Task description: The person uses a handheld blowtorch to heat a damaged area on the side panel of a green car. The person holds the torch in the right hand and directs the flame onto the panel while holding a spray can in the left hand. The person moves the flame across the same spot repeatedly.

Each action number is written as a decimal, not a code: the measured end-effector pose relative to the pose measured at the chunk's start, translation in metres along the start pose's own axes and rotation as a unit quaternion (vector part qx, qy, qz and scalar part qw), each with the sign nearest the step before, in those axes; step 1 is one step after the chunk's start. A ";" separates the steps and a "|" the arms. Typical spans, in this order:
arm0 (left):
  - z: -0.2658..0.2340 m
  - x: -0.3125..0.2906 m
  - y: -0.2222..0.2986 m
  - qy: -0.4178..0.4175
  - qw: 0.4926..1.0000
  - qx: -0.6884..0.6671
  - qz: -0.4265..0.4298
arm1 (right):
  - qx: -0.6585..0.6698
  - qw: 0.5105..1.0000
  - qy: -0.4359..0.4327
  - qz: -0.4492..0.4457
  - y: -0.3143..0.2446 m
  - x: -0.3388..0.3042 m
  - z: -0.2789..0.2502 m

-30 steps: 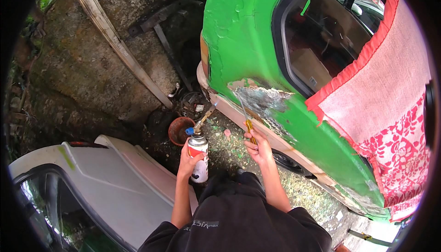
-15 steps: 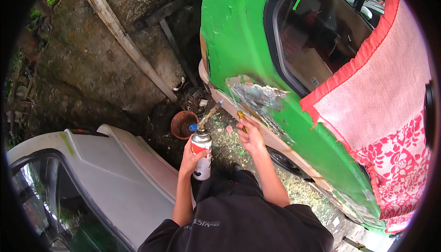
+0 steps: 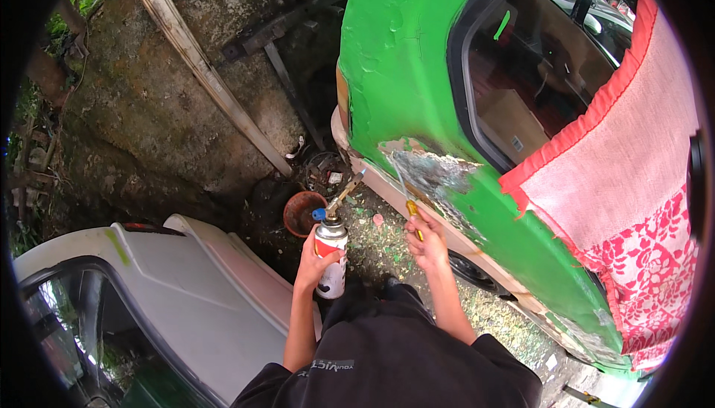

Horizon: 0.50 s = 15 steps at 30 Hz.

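My left hand (image 3: 310,265) is wrapped round the canister of a gas torch (image 3: 333,265). The torch has a blue knob and a brass nozzle slanting up toward the green car (image 3: 395,73); a small bluish glow shows at its tip. In my right hand (image 3: 429,244) is a screwdriver (image 3: 412,208) with a yellow handle, its thin shank pointing at a scraped patch (image 3: 439,173) on the car's side. The paint there is stripped to grey, with ragged pale edges. Whether the screwdriver's tip touches the patch, I cannot tell.
A pink-and-red towel (image 3: 596,185) hangs over the car at right. The rear of a white car (image 3: 179,289) stands at left. A reddish-brown pot (image 3: 296,214) sits on the ground beyond my left hand. A long wooden beam (image 3: 208,73) leans on the wall. Paint flakes litter the ground.
The view has shifted, so the whole scene sits lower and further right. My right hand with the screwdriver has moved slightly right and nearer; the torch stays held much as before.
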<state>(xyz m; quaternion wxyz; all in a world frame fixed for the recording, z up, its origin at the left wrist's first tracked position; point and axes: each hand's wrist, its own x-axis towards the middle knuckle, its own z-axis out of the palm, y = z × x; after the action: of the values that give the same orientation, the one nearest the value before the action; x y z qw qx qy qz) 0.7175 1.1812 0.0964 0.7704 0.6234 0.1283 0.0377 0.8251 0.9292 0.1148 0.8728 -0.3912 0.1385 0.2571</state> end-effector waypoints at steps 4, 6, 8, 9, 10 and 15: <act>-0.002 0.006 -0.002 -0.021 1.000 -0.006 -0.003 | -0.020 1.000 0.022 0.011 -0.005 0.008 0.004; -0.003 0.007 -0.003 -0.024 1.000 -0.010 -0.008 | -0.023 0.999 0.030 0.002 -0.005 0.007 0.005; -0.004 0.007 -0.003 -0.031 0.999 -0.011 -0.019 | -0.025 0.999 0.048 0.003 -0.005 -0.002 0.008; -0.004 0.009 -0.002 -0.035 0.999 -0.011 -0.020 | -0.027 0.999 0.047 0.006 -0.006 -0.002 0.007; -0.003 0.012 -0.002 -0.034 0.999 -0.013 -0.018 | -0.028 0.998 0.047 0.008 -0.007 -0.003 0.004; -0.003 0.023 -0.004 -0.042 0.998 -0.043 -0.032 | -0.035 0.999 0.028 -0.019 0.004 0.004 0.002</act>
<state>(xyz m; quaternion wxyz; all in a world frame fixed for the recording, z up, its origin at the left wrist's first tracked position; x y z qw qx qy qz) 0.7387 1.1879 0.0882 0.8017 0.5867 0.1142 -0.0076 0.8263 0.9350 0.1118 0.8592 -0.4307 0.1461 0.2344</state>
